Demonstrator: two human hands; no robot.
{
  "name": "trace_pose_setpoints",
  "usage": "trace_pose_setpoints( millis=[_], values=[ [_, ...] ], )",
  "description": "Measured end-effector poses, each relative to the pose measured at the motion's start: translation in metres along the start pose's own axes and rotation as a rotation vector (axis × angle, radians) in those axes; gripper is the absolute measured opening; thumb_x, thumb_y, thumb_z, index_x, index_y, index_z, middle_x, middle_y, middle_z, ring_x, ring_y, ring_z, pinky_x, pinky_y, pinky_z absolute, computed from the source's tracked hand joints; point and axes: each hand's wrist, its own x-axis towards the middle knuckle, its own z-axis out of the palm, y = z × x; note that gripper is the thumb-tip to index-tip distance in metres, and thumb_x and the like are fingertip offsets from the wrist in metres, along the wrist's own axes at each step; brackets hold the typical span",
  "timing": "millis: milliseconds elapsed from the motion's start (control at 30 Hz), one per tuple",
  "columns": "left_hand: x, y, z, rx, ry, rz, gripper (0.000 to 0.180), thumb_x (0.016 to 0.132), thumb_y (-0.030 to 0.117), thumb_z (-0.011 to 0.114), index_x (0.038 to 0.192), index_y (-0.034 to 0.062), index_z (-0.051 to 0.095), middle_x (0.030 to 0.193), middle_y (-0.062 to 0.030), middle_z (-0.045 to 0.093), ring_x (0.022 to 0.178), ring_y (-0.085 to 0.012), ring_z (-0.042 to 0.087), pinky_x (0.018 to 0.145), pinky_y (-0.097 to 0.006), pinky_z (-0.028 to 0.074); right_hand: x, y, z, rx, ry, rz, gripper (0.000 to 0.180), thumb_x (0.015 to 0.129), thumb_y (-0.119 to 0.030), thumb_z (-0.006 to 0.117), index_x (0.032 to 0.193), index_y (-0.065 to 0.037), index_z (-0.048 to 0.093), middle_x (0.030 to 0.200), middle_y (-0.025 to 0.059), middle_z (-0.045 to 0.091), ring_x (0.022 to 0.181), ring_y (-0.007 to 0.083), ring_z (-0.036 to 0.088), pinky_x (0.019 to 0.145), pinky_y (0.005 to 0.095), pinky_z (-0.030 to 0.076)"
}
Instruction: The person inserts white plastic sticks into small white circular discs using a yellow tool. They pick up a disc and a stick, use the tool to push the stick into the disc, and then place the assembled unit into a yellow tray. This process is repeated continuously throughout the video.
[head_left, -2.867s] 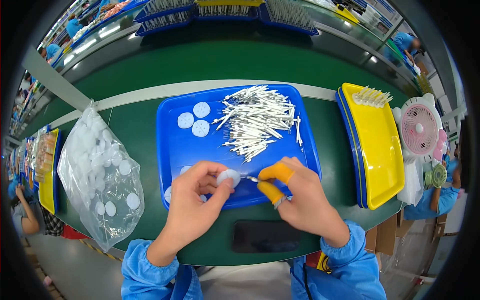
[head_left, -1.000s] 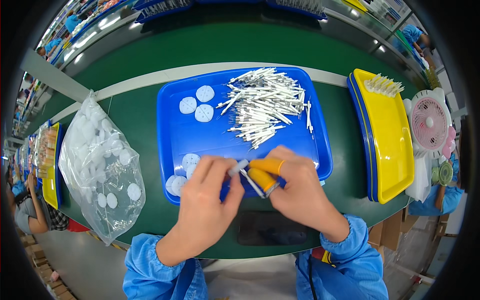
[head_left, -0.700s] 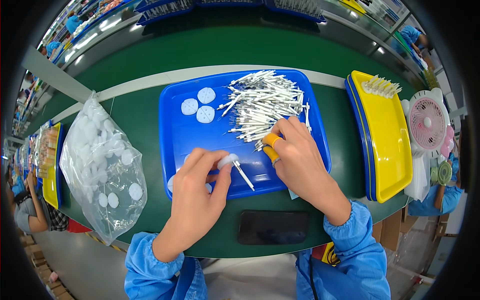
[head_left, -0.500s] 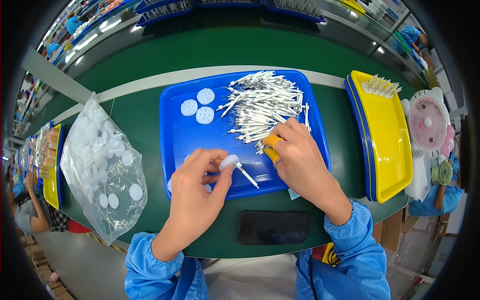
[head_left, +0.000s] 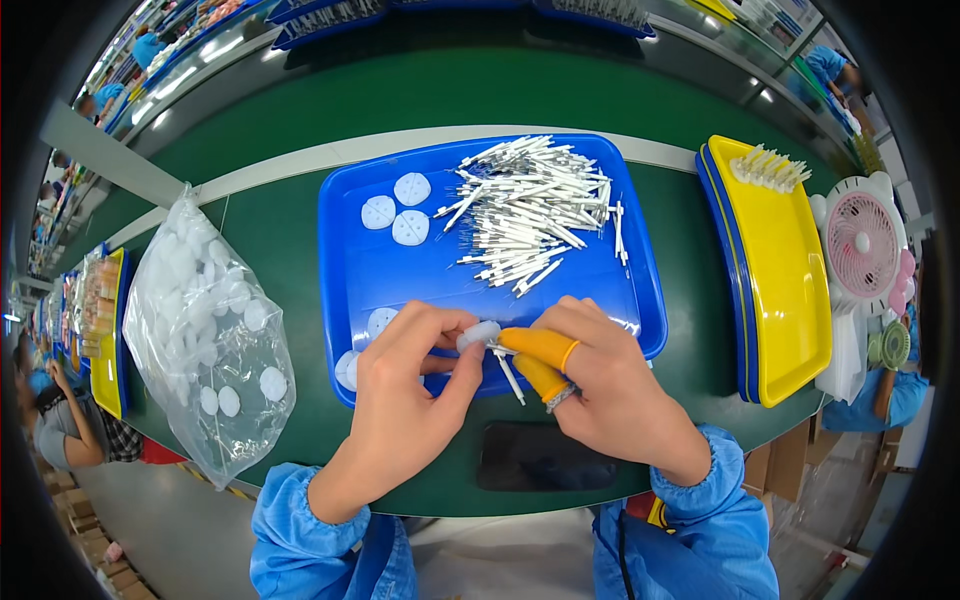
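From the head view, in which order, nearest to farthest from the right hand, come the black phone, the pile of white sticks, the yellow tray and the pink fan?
1. Black phone: just below the right hand, on the green table.
2. Pile of white sticks: above the hand, in the blue tray.
3. Yellow tray: to the right.
4. Pink fan: farthest right, beyond the yellow tray.

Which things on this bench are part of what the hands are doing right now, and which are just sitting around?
In use: left hand; right hand; white disc pinched between them; thin white stick; pile of white sticks; loose discs; blue tray.

Lying about: bag of discs; yellow tray; pink fan; black phone.
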Motion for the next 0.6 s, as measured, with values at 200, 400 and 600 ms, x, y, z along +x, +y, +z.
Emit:
trace_pose_setpoints(
  millis=[200, 400, 600],
  values=[
    [0.001, 0.002, 0.003, 0.044, 0.022, 0.025, 0.014, 0.094, -0.006, 0.073, 0.108, -0.0044, 0.071, 0.103, -0.0093, 0.069, 0.091, -0.0152, 0.074, 0.072, -0.028, 0.063, -0.003, 0.010, 0.002, -0.077, 0.009, -0.032, 0.042, 0.073, 0.010, 0.072, 0.114, 0.005, 0.075, 0.097, 0.0134, 0.061, 0.089, 0.0331, 0.058, 0.078, 0.0432, 0.046],
    [-0.002, -0.002, 0.006, 0.052, 0.025, -0.007, 0.016, 0.090, -0.006, 0.077, 0.105, -0.0058, 0.070, 0.098, -0.0108, 0.071, 0.091, -0.0165, 0.076, 0.075, -0.031, 0.067, 0.001, 0.008, 0.006, -0.122, 0.046, -0.034, 0.040, 0.073, 0.011, 0.071, 0.112, 0.006, 0.074, 0.094, 0.0131, 0.061, 0.088, 0.0335, 0.058, 0.077, 0.0438, 0.046],
    [-0.004, -0.006, 0.011, 0.106, 0.062, 0.116, 0.018, 0.087, -0.005, 0.077, 0.102, -0.0031, 0.069, 0.094, -0.0142, 0.068, 0.079, -0.0275, 0.075, 0.072, -0.035, 0.065, -0.002, 0.001, 0.017, -0.074, 0.033, -0.009, 0.042, 0.065, 0.008, 0.072, 0.107, 0.009, 0.073, 0.096, 0.0153, 0.061, 0.092, 0.0347, 0.059, 0.081, 0.0450, 0.048]
  ],
)
